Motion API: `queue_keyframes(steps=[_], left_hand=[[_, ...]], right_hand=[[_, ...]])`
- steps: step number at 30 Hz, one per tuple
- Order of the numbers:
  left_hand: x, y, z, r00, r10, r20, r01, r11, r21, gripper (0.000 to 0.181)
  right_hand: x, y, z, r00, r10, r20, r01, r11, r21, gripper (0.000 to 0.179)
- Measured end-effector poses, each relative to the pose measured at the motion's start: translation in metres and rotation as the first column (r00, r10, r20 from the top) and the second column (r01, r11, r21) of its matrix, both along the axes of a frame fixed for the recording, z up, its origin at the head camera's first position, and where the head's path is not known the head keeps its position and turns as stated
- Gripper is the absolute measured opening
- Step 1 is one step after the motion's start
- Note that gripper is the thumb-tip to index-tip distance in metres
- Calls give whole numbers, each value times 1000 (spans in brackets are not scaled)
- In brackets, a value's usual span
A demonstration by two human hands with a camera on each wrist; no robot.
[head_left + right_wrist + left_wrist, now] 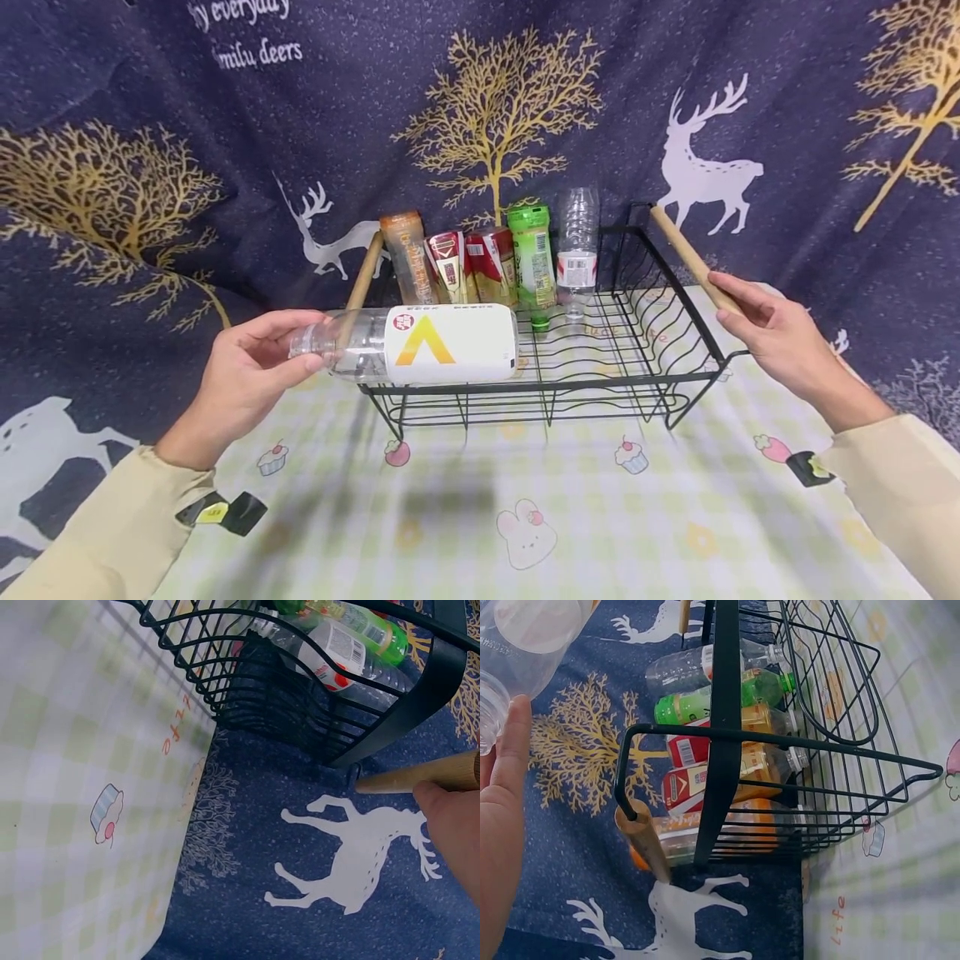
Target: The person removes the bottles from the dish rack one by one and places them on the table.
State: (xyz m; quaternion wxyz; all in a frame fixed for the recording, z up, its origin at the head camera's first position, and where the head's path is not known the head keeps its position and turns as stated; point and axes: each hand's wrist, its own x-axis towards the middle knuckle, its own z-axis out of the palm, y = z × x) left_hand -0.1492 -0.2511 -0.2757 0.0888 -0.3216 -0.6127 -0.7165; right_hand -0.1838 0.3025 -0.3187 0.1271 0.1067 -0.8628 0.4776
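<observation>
My left hand pinches the neck of a clear plastic bottle between thumb and fingers. The bottle lies level, its base to the right, over the front left of a black wire rack. Its label is white with a yellow V. In the left wrist view only part of this bottle shows at the top left. At the right side, my right hand holds the rack's wooden handle, with the thumb against the wood in the right wrist view.
Several bottles lean in a row along the rack's back: an orange one, two with red labels, a green one and a clear one. Another wooden handle is at the left. A dark patterned cloth hangs behind the checked tablecloth.
</observation>
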Motion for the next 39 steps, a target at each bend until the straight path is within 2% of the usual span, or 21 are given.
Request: queue_keyframes(steps=[6, 14, 18, 21, 28, 33, 39], left_hand=[[2, -2, 0, 1000, 24, 16, -24, 1000, -7, 46], [4, -9, 1, 999, 40, 19, -39, 999, -19, 43], [6, -17, 3, 997, 72, 7, -71, 996, -55, 44], [8, -23, 5, 997, 74, 2, -73, 996, -55, 44], [9, -33, 10, 1000, -27, 6, 27, 1000, -3, 46], [11, -39, 15, 999, -31, 11, 31, 999, -17, 48], [12, -45, 16, 998, -58, 32, 58, 998, 13, 49]], right_hand=[[0, 0, 0, 1000, 15, -13, -15, 999, -50, 50], [-1, 0, 0, 1000, 7, -19, -8, 999, -42, 49], [-1, 0, -1, 1000, 7, -31, -8, 999, -41, 49], [-1, -1, -1, 999, 5, -40, -7, 999, -37, 49], [-1, -2, 1, 999, -14, -42, 14, 1000, 5, 48], [0, -4, 2, 999, -31, -14, 32, 999, 29, 48], [-1, -2, 1, 999, -34, -16, 34, 999, 22, 48]])
